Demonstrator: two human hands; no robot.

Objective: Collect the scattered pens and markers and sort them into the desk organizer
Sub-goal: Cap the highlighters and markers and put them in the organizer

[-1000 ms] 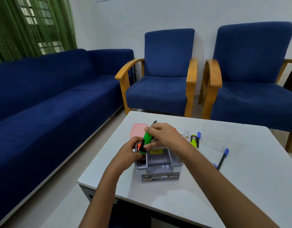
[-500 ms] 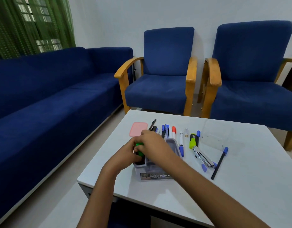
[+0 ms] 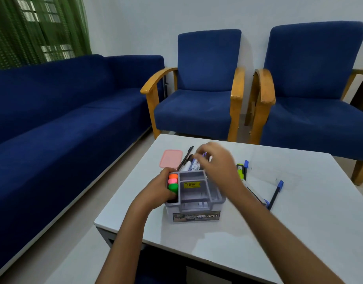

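The grey desk organizer (image 3: 199,198) stands on the white table (image 3: 299,232). Its left slot holds three highlighters (image 3: 173,181) with orange, pink and green caps. My left hand (image 3: 157,190) grips the organizer's left side. Behind it lies a row of loose pens and markers, among them a black pen (image 3: 186,156) and a white marker (image 3: 190,166). My right hand (image 3: 217,162), blurred, hovers over that row with its fingertips at a blue-capped pen (image 3: 204,154). I cannot make out whether it holds that pen.
A pink lid (image 3: 170,158) lies left of the pens. On the right are a yellow-green highlighter (image 3: 240,171) and a blue-capped pen (image 3: 275,193). Two blue armchairs (image 3: 205,99) stand beyond the table, a blue sofa (image 3: 53,119) to the left.
My right hand put the green highlighter into the organizer's left slot, let go, and moved back over the row of pens. My left hand stayed on the organizer.
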